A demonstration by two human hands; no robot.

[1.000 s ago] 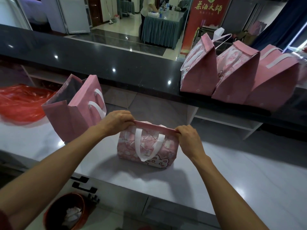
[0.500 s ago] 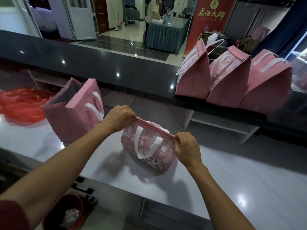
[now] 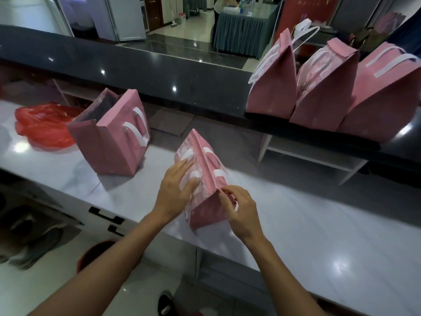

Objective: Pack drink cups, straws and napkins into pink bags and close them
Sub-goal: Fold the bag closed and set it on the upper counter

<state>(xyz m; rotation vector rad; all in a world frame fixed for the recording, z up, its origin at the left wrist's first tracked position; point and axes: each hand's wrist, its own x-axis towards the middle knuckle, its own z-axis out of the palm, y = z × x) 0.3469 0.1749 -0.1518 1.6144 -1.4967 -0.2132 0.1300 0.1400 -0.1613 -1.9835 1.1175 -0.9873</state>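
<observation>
The small pink patterned fabric bag with white strap handles [image 3: 202, 179] stands on the pale glossy counter [image 3: 319, 224], near its front edge and about midway along the stretch in view. Its top is folded into a ridge that runs away from the person, which suggests the mouth is already pressed closed and is now being secured.

The left hand [image 3: 175, 190] lies flat against the bag's left face, fingers straight and spread over the printed panel and a white strap, probably to steady the bag and hold the fold down. The right hand [image 3: 239, 210] works at the near end of the ridge, thumb and fingertips curled and pinching the corner of the fold together with a bit of white strap. Holding it there would keep the near end from springing open.

Just to the left, toward the counter's back edge, a taller plain pink bag with white handles [image 3: 114, 142] stands with its mouth open, likely waiting to be filled. Beyond it, toward the left end, lies a crumpled red plastic bag [image 3: 43, 126].

On the raised dark stone ledge [image 3: 159, 71] behind the counter, at its right end, three closed pink bags [image 3: 325, 87] stand side by side, touching.

Nothing inside the small bag can be seen, so cups, straws and napkins cannot be confirmed. Any fastening on the fold is hidden under the right hand's fingers. The open bag's interior is in shadow. The rightmost ledge bag is cut off by the frame.
</observation>
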